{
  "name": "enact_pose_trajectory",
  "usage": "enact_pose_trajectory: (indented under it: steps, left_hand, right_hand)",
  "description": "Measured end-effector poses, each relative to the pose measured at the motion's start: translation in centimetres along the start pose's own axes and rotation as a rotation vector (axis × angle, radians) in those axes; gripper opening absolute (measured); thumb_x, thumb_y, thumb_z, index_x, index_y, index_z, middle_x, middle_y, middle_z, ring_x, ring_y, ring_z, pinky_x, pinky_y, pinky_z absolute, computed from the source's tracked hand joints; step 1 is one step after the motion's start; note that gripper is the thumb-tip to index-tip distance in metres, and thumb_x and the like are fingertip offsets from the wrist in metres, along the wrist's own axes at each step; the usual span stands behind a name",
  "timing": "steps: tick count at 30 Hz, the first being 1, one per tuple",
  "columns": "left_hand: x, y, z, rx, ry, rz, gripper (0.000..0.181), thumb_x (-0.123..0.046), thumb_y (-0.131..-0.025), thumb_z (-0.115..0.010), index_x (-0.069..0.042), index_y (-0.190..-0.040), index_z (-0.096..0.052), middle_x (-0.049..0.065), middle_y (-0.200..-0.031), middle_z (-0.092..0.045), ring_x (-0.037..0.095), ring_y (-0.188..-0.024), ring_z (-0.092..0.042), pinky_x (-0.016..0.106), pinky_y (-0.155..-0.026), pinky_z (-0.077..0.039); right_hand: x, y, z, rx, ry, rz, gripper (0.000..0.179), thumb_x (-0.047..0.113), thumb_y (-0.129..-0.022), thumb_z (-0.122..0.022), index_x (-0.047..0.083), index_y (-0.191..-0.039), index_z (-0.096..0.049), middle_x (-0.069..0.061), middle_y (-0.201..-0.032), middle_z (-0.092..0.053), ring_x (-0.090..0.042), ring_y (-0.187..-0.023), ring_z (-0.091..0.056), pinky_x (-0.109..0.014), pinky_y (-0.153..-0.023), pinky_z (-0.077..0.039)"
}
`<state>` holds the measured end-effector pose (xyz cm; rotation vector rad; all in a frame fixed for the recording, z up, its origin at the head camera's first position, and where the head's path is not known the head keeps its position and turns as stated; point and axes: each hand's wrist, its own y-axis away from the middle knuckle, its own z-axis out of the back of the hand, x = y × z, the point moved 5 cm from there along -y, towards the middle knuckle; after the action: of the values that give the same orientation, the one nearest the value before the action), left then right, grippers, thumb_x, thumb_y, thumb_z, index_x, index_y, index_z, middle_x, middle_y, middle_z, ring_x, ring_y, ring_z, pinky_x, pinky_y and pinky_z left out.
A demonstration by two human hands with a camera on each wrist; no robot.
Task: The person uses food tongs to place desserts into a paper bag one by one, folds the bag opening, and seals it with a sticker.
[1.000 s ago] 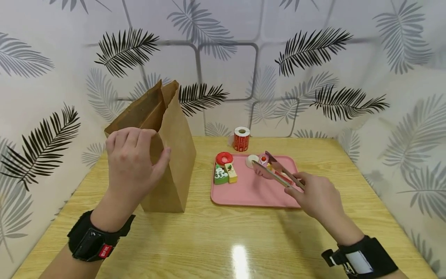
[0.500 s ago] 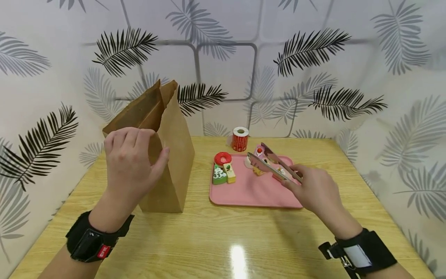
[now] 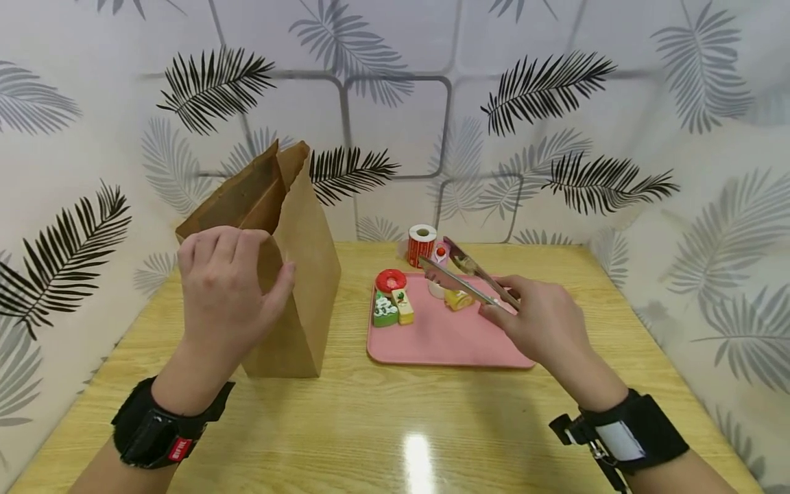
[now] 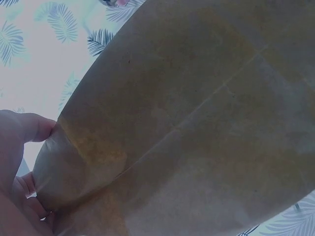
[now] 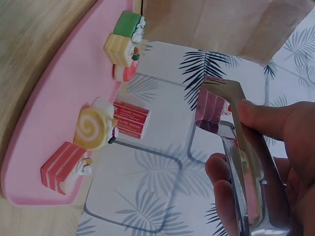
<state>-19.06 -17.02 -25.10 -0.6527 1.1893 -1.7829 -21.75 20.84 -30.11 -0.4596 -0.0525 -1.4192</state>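
My left hand [image 3: 228, 288] pinches the near rim of an upright brown paper bag [image 3: 311, 288]; in the left wrist view the thumb [image 4: 37, 127] and fingertips grip the paper edge, with the bag's mouth open. In my right hand [image 3: 546, 315] are metal tongs [image 5: 251, 157], thumb on one arm and fingers curled round the other. Between the tong tips is a pink toy cake slice [image 5: 210, 107] with a red cherry-like top. It is raised above the back of a pink tray [image 3: 457, 350], overlapping the label roll's right side in the head view.
On the tray lie a red doughnut [image 3: 391, 280], a green cake [image 3: 385, 312], a yellow cake slice [image 3: 404, 307], a swiss roll [image 3: 458, 300] and a pink layered slice [image 5: 61, 167]. A roll of red labels [image 3: 422, 250] stands behind it on the wooden table [image 3: 345, 425].
The tongs and the pink cake slice have risen off the tray and moved left toward the label roll. My left hand has kept its hold on the bag.
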Motion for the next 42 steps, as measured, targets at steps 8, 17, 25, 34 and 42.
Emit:
enact_pose_trajectory:
  steps: [8,17,25,34,42]
  left_hand:
    - [0.3,-0.2,0.2,0.010,0.006,0.013,0.032,-0.022,-0.088,-0.071,0.002,-0.108,-0.062,0.022,-0.090,-0.060,0.046,-0.099,-0.052,0.060,-0.096,-0.034]
    - [0.3,-0.1,0.2,0.023,-0.009,-0.006,0.034,-0.022,-0.088,-0.072,0.002,-0.109,-0.062,0.022,-0.091,-0.061,0.046,-0.099,-0.053,0.061,-0.094,-0.034]
    - [0.4,-0.2,0.1,0.020,-0.004,0.004,0.033,-0.022,-0.087,-0.072,0.002,-0.108,-0.062,0.021,-0.091,-0.061,0.045,-0.099,-0.053,0.060,-0.094,-0.034]
    - [0.3,-0.3,0.1,0.017,0.001,0.003,0.032,-0.021,-0.086,-0.072,0.001,-0.108,-0.063,0.020,-0.090,-0.061,0.045,-0.099,-0.053,0.059,-0.095,-0.035]
    - [0.2,-0.3,0.0,0.010,0.004,0.000,0.032,-0.021,-0.086,-0.072,0.001,-0.107,-0.062,0.020,-0.090,-0.061,0.045,-0.099,-0.053,0.060,-0.095,-0.035]
  right_hand:
    - [1.4,-0.5,0.8,-0.042,-0.007,0.032,0.051,0.043,-0.086,-0.083,0.015,-0.128,-0.073,0.001,-0.063,-0.060,-0.018,-0.054,-0.043,-0.030,-0.045,-0.027]
    - [3.6,-1.5,2.1,-0.068,-0.003,0.083,0.048,0.043,-0.089,-0.081,0.018,-0.129,-0.073,0.001,-0.060,-0.056,-0.019,-0.057,-0.045,-0.032,-0.046,-0.027]
    - [6.7,-2.5,3.5,-0.104,0.006,0.145,0.050,0.043,-0.090,-0.080,0.016,-0.132,-0.071,-0.005,-0.081,-0.073,-0.020,-0.060,-0.054,-0.032,-0.050,-0.035]
    - [9.2,-2.9,4.4,-0.137,-0.036,0.218,0.046,0.040,-0.090,-0.081,0.018,-0.129,-0.074,-0.004,-0.080,-0.075,-0.017,-0.054,-0.048,-0.032,-0.051,-0.033]
    - [11.0,-3.2,5.0,-0.146,-0.065,0.244,0.042,0.038,-0.090,-0.081,0.019,-0.126,-0.074,-0.002,-0.078,-0.072,-0.018,-0.057,-0.049,-0.033,-0.053,-0.034]
